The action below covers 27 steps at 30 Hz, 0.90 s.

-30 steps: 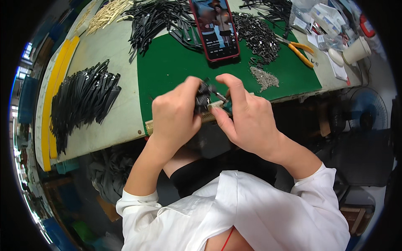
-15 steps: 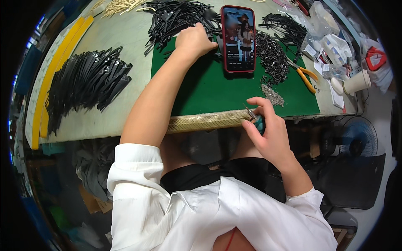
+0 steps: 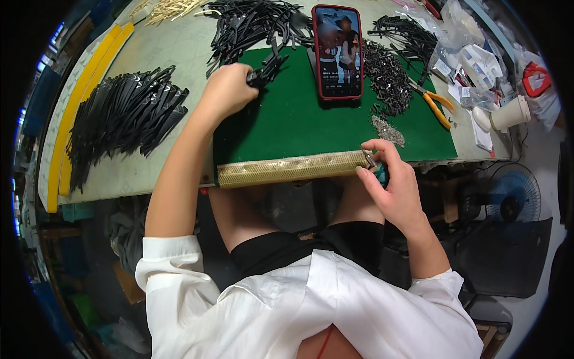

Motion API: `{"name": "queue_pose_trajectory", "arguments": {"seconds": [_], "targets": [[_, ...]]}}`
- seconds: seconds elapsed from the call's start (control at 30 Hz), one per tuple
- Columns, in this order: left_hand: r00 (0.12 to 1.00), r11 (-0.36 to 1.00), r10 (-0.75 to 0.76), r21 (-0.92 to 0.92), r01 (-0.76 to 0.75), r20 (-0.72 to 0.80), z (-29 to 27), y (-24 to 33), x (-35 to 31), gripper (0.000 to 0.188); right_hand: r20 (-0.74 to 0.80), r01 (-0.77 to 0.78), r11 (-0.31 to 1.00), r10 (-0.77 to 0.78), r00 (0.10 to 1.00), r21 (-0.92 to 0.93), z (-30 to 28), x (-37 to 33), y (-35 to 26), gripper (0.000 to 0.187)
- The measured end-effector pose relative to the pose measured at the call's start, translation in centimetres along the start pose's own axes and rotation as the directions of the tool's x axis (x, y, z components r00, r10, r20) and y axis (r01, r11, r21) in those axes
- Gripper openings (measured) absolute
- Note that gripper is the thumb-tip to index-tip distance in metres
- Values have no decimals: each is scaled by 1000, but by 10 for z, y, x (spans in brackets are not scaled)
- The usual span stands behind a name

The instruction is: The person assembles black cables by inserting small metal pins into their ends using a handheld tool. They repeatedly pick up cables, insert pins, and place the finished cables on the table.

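My left hand (image 3: pixel 230 90) is closed around a small bunch of black straps (image 3: pixel 270 69), whose loose ends stick out over the far left of the green mat (image 3: pixel 299 128). Just beyond it lies a tangled pile of similar black straps (image 3: pixel 251 23). At the near edge of the mat, my right hand (image 3: pixel 397 188) grips a small tool with a teal handle (image 3: pixel 381 173) and a thin metal tip, perhaps a screwdriver. Close by that hand is a little heap of silvery parts (image 3: pixel 388 131), with a larger heap of small dark pieces (image 3: pixel 388 78) behind it.
Left of the mat, more black straps (image 3: pixel 122 113) lie in a neat row beside yellow strips (image 3: pixel 89 102). A red-cased phone (image 3: pixel 338 99) stands on the mat. Orange-handled pliers (image 3: pixel 441 107), a white cup (image 3: pixel 511 115) and plastic bags are at the right. A gold textured strip (image 3: pixel 287 170) lines the front edge.
My left hand has drawn back from the far pile toward the near left, bringing out a bunch of black straps. My right hand, with the teal-handled tool, has shifted slightly right.
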State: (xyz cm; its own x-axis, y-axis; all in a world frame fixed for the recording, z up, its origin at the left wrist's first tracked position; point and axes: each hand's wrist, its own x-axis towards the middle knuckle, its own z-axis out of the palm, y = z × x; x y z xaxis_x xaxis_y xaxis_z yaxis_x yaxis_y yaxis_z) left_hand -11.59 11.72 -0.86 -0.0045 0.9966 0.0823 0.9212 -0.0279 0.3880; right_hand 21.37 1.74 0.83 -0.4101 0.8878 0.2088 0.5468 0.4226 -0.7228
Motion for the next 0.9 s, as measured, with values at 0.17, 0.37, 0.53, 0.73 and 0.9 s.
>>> {"name": "queue_pose_trajectory", "arguments": {"seconds": [0.17,0.37,0.53,0.73,0.9], "targets": [[984,989,-97,-94,112,148,-14,12,-27,32,2,-13,1000,13,1000,-10,-2,-3,9,38],[988,992,-60,-105,75,142,-23,16,-16,28,-92,-93,996,92,992,-2,-25,5,16,36],[991,1000,-25,-1,25,132,-21,21,-18,30,-58,-228,968,222,973,-110,-53,9,28,36],[988,986,148,-74,-150,-39,-1,33,-14,34,120,-76,964,109,987,-254,-59,11,38,35],[968,947,234,-250,-204,96,-5,29,-2,29,325,77,925,51,944,-371,-64,13,39,28]]}}
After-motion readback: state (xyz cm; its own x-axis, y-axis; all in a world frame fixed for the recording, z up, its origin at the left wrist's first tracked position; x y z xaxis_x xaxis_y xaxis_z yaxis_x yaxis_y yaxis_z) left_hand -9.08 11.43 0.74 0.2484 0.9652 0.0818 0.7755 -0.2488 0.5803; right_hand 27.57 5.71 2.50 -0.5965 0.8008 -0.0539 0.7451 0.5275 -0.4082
